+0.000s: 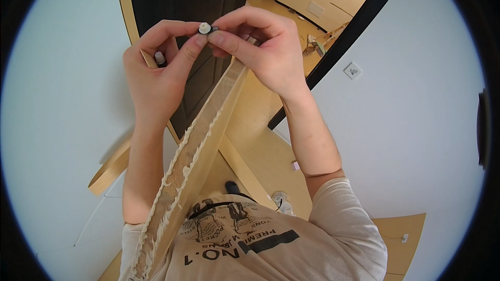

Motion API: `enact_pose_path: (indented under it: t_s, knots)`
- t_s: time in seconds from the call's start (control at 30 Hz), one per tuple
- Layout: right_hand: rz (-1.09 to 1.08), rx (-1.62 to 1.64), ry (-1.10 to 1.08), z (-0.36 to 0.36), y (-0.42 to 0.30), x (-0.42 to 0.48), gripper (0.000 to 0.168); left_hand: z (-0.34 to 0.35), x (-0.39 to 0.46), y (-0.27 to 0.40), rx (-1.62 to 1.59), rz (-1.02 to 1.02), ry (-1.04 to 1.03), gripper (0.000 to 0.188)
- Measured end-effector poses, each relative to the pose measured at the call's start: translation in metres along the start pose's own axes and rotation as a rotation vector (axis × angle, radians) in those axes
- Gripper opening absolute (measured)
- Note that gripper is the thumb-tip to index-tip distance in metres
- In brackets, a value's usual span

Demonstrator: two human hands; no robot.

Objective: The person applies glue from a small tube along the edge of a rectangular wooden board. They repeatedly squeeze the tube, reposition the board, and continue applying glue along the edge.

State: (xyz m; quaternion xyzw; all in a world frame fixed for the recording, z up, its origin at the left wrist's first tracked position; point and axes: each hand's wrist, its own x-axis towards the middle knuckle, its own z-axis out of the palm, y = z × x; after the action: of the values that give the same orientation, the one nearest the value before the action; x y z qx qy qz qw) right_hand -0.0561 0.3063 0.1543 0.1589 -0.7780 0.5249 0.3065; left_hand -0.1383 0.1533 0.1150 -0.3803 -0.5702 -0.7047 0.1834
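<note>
My left hand (pixel 158 70) pinches a small fitting with a white tip and dark collar (pixel 204 28) between thumb and index finger. In the curl of its other fingers sit a second white-tipped piece (pixel 159 57) and a thin flat wooden piece (pixel 148 59). My right hand (pixel 265 47) meets it, thumb and index fingertips at a small grey part (pixel 215 29) beside the white tip. A long wooden trim strip (pixel 199 128) slants from my right hand down past my chest. Ragged beads of cream adhesive line both its edges. The right fingers wrap around its upper end.
Ahead stands a dark panelled door (pixel 175 4) with a light wooden frame edge (pixel 127 4). A black door frame (pixel 351 35) borders the opening at right. A curved wooden strip (pixel 111 164) lies by the left wall. A plank (pixel 246 171) and plastic bag (pixel 282 202) lie on the floor.
</note>
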Motion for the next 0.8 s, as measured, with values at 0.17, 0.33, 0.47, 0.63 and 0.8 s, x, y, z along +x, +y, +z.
enact_pose_path:
  t_s: [0.17,0.33,0.47,0.63,0.8]
  knots:
    - [0.019,0.124,0.063,0.005,0.003,0.003,0.013,0.002,0.002,0.000,-0.008,-0.021,0.038,0.011]
    - [0.079,0.276,0.049,0.003,0.005,0.005,0.018,0.004,0.005,-0.001,-0.081,-0.037,0.047,0.012]
    - [0.052,0.334,0.061,0.001,0.013,0.005,0.015,0.004,0.004,0.001,-0.059,-0.049,0.037,0.011]
    - [0.046,0.404,0.145,0.003,0.017,0.000,0.015,0.007,0.003,0.001,-0.106,-0.136,-0.041,0.016]
    - [0.007,0.405,0.229,0.008,0.016,-0.004,0.015,0.039,-0.010,-0.051,-0.209,-0.327,-0.332,0.030]
